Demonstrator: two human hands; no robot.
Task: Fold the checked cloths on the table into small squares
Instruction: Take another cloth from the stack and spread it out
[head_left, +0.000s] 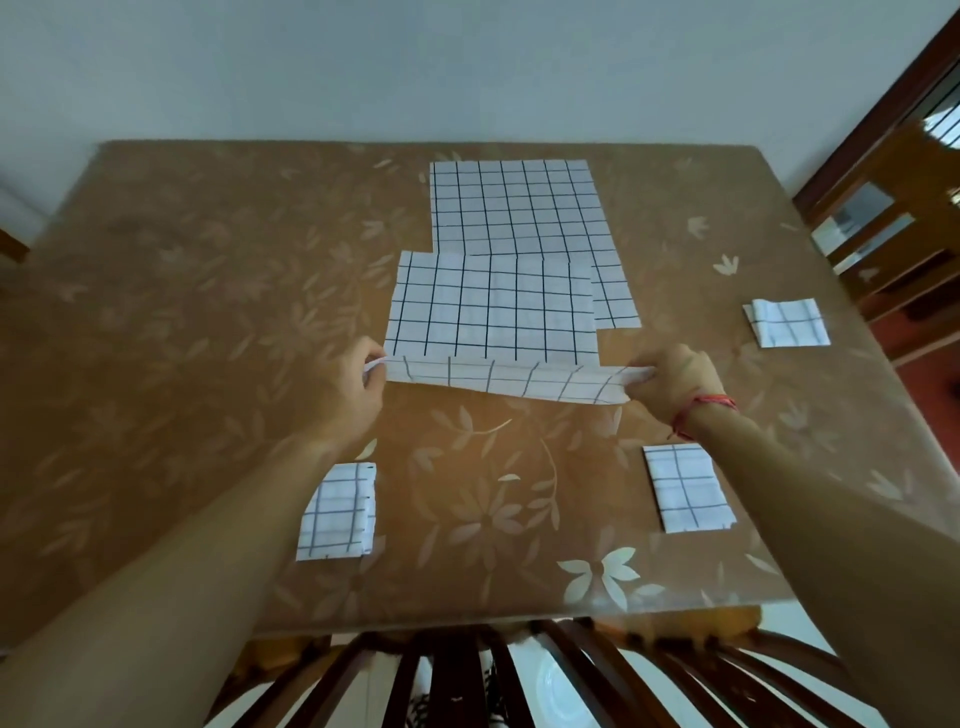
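Note:
A white cloth with black checks (493, 317) lies spread at the table's middle. My left hand (358, 389) pinches its near left corner and my right hand (675, 384) pinches its near right corner. The near edge is lifted and curled up off the table. Behind it, partly covered, a second checked cloth (519, 208) lies flat. Three folded checked squares rest on the table: one near left (337, 514), one near right (685, 488), one at the far right (787, 322).
The table (182, 312) has a brown floral cover. A wooden chair back (467, 675) stands at the near edge. Dark wooden furniture (883, 208) stands past the table's right edge, and a pale wall runs behind.

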